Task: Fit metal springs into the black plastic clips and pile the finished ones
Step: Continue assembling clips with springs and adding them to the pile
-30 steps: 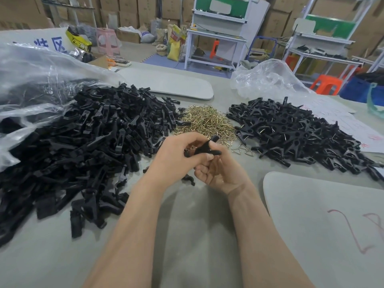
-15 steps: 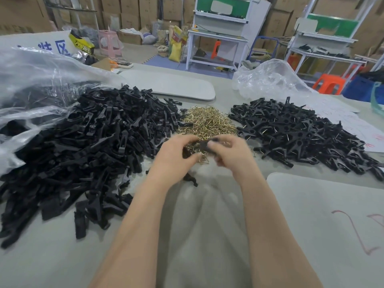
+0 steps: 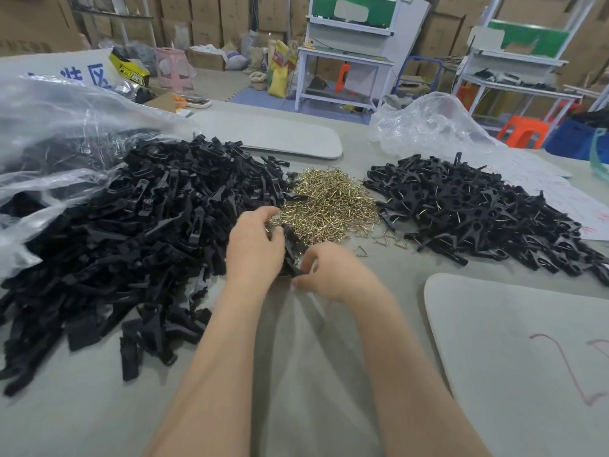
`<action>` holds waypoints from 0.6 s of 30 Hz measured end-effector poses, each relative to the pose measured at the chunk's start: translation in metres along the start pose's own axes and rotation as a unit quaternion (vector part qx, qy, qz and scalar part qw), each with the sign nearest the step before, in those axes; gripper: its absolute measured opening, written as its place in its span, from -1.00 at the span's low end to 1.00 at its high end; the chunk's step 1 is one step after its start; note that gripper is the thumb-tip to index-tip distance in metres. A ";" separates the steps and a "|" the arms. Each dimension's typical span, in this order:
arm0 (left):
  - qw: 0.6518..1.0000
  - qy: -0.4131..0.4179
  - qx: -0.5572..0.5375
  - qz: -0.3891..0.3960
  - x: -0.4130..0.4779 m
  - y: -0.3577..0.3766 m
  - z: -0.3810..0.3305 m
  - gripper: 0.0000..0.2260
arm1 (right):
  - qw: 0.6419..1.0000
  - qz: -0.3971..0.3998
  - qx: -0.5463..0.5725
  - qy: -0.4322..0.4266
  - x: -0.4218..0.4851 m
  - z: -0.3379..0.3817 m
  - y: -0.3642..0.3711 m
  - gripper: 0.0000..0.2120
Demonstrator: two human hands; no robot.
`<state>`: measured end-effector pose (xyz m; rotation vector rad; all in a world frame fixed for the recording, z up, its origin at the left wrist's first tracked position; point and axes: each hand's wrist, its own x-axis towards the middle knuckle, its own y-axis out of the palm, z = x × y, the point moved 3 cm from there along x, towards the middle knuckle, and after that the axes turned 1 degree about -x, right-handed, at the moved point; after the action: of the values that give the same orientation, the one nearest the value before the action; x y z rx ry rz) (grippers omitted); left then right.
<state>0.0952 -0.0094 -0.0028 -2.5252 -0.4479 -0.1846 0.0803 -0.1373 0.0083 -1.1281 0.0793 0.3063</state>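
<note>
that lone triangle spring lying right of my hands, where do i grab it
Pinch the lone triangular spring across its wire sides, coming straight down from above: it seems to lie flat on the table, clear of the spring pile. The right hand is nearest, though it now pinches the black clip.

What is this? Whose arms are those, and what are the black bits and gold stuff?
No machine here: a person's two bare arms, filmed by a camera worn on their head, looking down at a grey table. The left hand grips one black clip; the right hand pinches its lower end. Behind them lies a heap of gold metal springs. The black heap on the left is clips waiting; the right heap has springs fitted.
</note>
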 end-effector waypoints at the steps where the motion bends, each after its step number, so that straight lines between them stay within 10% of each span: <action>1: 0.998 0.016 0.049 0.028 -0.001 0.006 0.001 -0.68 | 1.000 -0.009 -0.011 0.003 0.000 -0.002 -0.005 -0.81; 7: 0.965 0.058 0.245 0.073 -0.005 0.027 0.004 -0.71 | 0.986 -0.091 0.127 0.054 0.009 -0.037 -0.027 -0.95; 12: 0.973 0.044 0.225 0.008 -0.006 0.024 0.000 -0.88 | 0.838 -0.179 0.513 0.053 0.028 -0.039 0.001 -0.87; 18: 0.979 0.045 0.201 -0.009 -0.009 0.025 -0.006 -0.85 | 0.823 -0.186 0.535 0.033 0.033 -0.039 0.006 -0.73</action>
<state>0.0951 -0.0355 -0.0127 -2.1083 -0.4247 -0.1938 0.1135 -0.1632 -0.0211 -0.0087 0.0744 -0.1471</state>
